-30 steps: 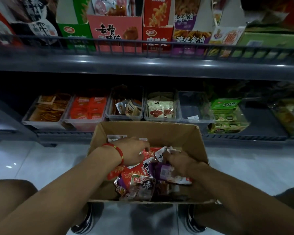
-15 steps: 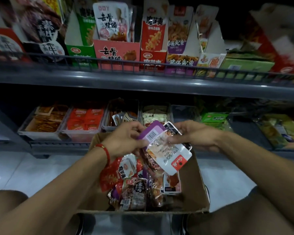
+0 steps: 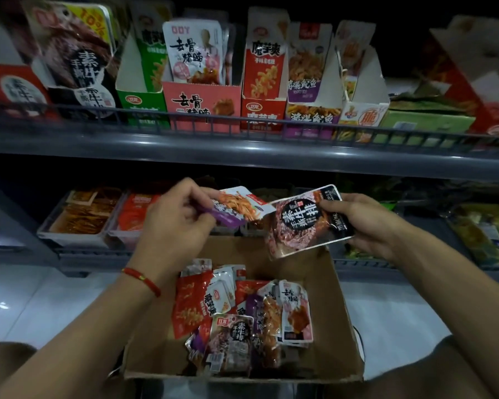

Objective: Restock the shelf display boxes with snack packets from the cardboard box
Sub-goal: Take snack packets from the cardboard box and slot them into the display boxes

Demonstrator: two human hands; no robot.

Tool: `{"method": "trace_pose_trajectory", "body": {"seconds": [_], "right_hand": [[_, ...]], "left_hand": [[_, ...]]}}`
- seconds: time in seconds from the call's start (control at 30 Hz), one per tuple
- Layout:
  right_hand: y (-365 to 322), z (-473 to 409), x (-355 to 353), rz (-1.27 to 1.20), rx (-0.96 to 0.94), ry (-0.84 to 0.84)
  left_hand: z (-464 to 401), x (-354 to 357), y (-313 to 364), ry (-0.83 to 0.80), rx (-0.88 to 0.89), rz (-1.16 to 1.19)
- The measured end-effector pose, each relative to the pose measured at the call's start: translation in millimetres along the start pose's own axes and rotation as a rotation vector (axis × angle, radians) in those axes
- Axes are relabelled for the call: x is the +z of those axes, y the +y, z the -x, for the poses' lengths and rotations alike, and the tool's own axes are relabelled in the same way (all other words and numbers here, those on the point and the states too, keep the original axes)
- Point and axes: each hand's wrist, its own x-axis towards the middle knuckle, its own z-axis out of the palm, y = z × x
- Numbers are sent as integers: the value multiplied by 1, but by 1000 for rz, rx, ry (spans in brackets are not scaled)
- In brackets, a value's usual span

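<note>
Head cam: left hand point(image 3: 175, 223) now pinches purple packet point(image 3: 236, 210), right hand point(image 3: 366, 223) grips dark packet point(image 3: 306, 223), both lifted from cardboard box point(image 3: 343, 312) (sorting done, shelving next).

Your left hand point(image 3: 175, 223): raised, fingers curled, pinching a packet point(image 3: 236, 207) at its fingertips | your right hand point(image 3: 369, 226): raised, packet point(image 3: 303, 223) clamped between thumb and fingers

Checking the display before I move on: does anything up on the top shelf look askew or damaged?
Yes. The white display box right of the purple one leans and looks crumpled, and the far-right red box is tilted.
</note>
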Motion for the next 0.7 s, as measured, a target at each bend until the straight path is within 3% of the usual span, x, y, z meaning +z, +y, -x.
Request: {"method": "trace_pose_trajectory", "body": {"seconds": [0.37, 0.53, 0.63, 0.7], "right_hand": [[-3, 0, 6, -205, -126, -43], [-2, 4, 9, -220, -149, -35], [-3, 8, 11, -255, -133, -73], [0, 11, 20, -316, -105, -116]], "left_hand": [[5, 20, -7, 135, -250, 170], [3, 19, -12, 322, -647, 447], [20, 33, 0, 252, -910, 712], [26, 44, 7, 204, -978, 869]]}}
